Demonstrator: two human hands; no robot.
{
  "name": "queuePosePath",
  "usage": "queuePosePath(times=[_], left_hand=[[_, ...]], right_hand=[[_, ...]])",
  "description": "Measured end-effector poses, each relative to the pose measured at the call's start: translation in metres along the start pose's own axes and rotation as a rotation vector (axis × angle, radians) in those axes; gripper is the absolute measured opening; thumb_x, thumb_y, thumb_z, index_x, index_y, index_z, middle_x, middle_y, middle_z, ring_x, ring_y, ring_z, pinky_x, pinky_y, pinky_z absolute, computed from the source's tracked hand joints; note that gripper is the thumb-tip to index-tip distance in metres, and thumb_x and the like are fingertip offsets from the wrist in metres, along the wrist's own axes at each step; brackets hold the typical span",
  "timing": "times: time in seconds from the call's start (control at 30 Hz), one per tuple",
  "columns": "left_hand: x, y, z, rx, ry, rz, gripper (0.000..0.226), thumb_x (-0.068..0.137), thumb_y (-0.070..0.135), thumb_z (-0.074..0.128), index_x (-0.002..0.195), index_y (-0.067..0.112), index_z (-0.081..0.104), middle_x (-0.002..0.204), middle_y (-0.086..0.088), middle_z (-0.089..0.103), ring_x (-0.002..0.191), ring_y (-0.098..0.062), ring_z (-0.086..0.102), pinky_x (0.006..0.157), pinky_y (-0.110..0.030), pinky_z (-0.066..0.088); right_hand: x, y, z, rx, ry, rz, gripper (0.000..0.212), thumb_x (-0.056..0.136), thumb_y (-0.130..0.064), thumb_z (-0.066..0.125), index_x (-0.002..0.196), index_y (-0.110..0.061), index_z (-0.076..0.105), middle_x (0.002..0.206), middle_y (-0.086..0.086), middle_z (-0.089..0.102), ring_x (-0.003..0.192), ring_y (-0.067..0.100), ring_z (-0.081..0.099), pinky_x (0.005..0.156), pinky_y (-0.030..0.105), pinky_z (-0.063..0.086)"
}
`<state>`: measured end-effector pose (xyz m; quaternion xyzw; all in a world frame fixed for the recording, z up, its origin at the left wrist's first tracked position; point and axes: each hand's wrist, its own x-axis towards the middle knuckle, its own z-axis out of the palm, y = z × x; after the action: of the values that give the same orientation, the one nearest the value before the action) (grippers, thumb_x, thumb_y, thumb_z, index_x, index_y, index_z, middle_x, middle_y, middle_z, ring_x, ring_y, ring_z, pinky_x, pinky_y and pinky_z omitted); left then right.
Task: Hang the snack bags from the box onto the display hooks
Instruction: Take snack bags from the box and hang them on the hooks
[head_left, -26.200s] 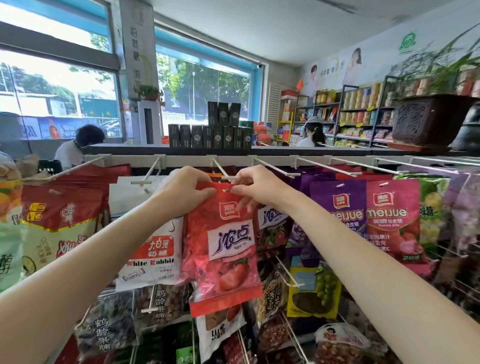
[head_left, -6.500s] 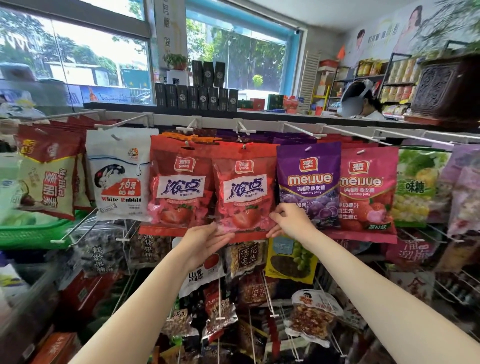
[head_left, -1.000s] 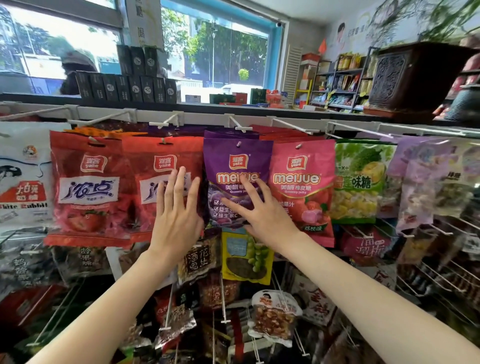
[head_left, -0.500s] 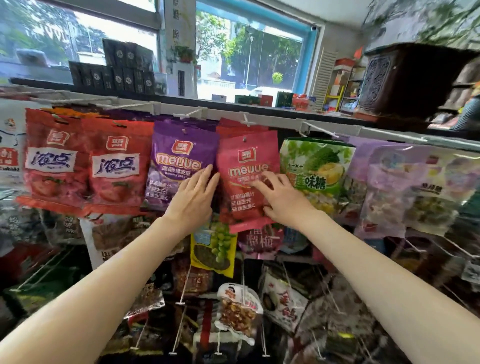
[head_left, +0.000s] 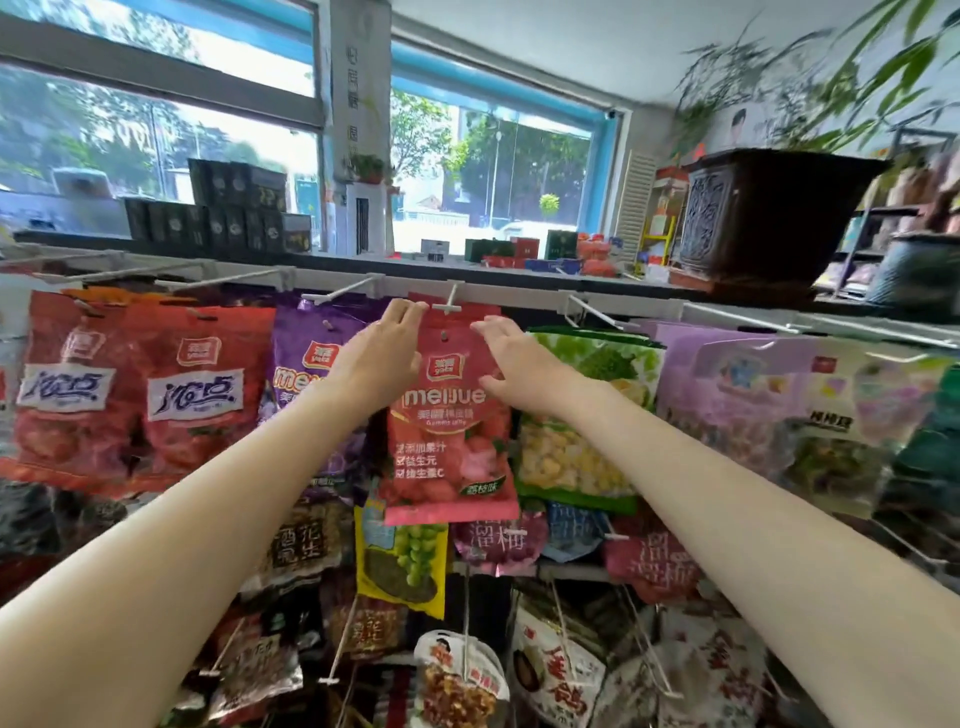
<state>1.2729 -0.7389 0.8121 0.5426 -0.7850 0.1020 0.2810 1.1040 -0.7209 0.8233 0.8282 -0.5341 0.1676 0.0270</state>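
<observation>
Both hands reach up to the top of a pink-red meijue gummy bag that hangs from a white display hook on the rack's top rail, near the middle of the view. The left hand lies at the bag's upper left corner, at ten o'clock from the bag's logo, fingers straight and loose, fingertips touching the top edge just beside the hook; it grasps nothing. The right hand is at two o'clock from the logo, fingers spread and relaxed over the bag's upper right side, also released; whether it actually touches the bag cannot be told. At nine o'clock from the pink-red bag hangs a purple meijue bag, partly hidden by the left forearm, and further left two red strawberry candy bags hang side by side. At three o'clock hangs a green durian candy bag, with pale purple bags beyond it. Below, at six o'clock, a yellow raisin bag hangs on a lower hook. Behind the rail, at one o'clock, a dark carved planter stands on the shelf top, and stacked black boxes stand at eleven o'clock by the window.
</observation>
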Motion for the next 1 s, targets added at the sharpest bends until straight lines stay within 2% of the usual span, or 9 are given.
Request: queuePosePath(times=[0.07,0.13,0.23,0.33,0.47,0.57,0.67,0.83,1.0], left_hand=[[0.019,-0.003,-0.001,0.085,-0.098,-0.012,0.046,0.092,0.006,0.041,0.137,0.004,0.034,0.137,-0.014,0.038,0.112,-0.039,0.054,0.090,-0.045,0.045],[0.033,-0.008,0.002,0.108,-0.164,-0.026,0.035,0.091,0.004,0.039,0.126,0.001,0.043,0.126,-0.017,0.045,0.112,-0.040,0.054,0.093,-0.048,0.045],[0.046,-0.018,0.009,0.096,-0.178,-0.062,0.030,0.091,0.002,0.038,0.121,-0.002,0.043,0.119,-0.021,0.045,0.110,-0.043,0.052,0.090,-0.047,0.043],[0.054,-0.024,0.014,0.096,-0.198,-0.101,0.029,0.093,0.005,0.040,0.120,-0.006,0.041,0.123,-0.025,0.043,0.112,-0.044,0.050,0.090,-0.043,0.042],[0.065,-0.033,0.014,0.029,-0.270,-0.150,0.029,0.089,0.005,0.046,0.115,-0.005,0.047,0.116,-0.024,0.056,0.107,-0.038,0.057,0.088,-0.040,0.046],[0.069,-0.044,0.009,-0.202,-0.323,-0.159,0.026,0.084,-0.001,0.046,0.109,-0.002,0.055,0.077,-0.011,0.069,0.072,-0.023,0.069,0.075,-0.030,0.056],[0.065,-0.054,0.002,-0.350,-0.322,-0.140,0.036,0.084,-0.003,0.044,0.118,0.006,0.052,0.053,0.001,0.063,0.041,-0.005,0.060,0.055,-0.018,0.054],[0.064,-0.058,-0.001,-0.419,-0.315,-0.148,0.039,0.083,-0.006,0.043,0.119,0.005,0.054,0.043,0.001,0.060,0.040,-0.008,0.060,0.049,-0.021,0.056],[0.068,-0.054,0.000,-0.410,-0.293,-0.173,0.044,0.084,-0.009,0.035,0.117,0.008,0.058,0.064,-0.007,0.061,0.049,-0.013,0.059,0.042,-0.020,0.052]], right_hand=[[0.014,-0.002,-0.006,0.014,0.009,0.065,0.070,0.093,-0.015,0.053,0.149,-0.007,0.012,0.156,0.011,0.011,0.141,0.027,0.025,0.115,0.036,0.026],[0.027,-0.005,-0.003,0.021,0.014,0.133,0.061,0.094,-0.016,0.051,0.146,-0.006,0.021,0.150,0.012,0.025,0.133,0.030,0.037,0.109,0.042,0.034],[0.044,-0.005,0.010,0.039,0.090,0.236,0.029,0.095,-0.013,0.047,0.123,-0.004,0.045,0.126,0.015,0.048,0.114,0.033,0.052,0.099,0.044,0.042],[0.057,0.005,0.020,0.063,0.145,0.334,0.007,0.095,-0.006,0.042,0.098,-0.006,0.049,0.111,0.019,0.059,0.104,0.037,0.055,0.095,0.046,0.043],[0.063,0.011,0.022,0.128,0.126,0.365,0.010,0.096,-0.012,0.044,0.097,-0.005,0.051,0.106,0.019,0.060,0.099,0.036,0.058,0.090,0.047,0.046],[0.064,0.012,0.021,0.165,0.125,0.336,0.010,0.097,-0.015,0.045,0.090,-0.009,0.045,0.104,0.019,0.063,0.094,0.034,0.063,0.084,0.042,0.050],[0.065,0.012,0.022,0.145,0.130,0.322,0.009,0.097,-0.015,0.045,0.089,-0.010,0.044,0.103,0.020,0.065,0.093,0.033,0.064,0.082,0.039,0.050],[0.065,0.008,0.021,0.143,0.127,0.324,0.008,0.097,-0.016,0.046,0.091,-0.010,0.045,0.106,0.019,0.064,0.094,0.034,0.063,0.085,0.044,0.051],[0.058,0.004,0.012,0.136,0.111,0.324,0.010,0.097,-0.016,0.047,0.089,-0.009,0.045,0.106,0.019,0.063,0.095,0.033,0.061,0.081,0.037,0.049]])
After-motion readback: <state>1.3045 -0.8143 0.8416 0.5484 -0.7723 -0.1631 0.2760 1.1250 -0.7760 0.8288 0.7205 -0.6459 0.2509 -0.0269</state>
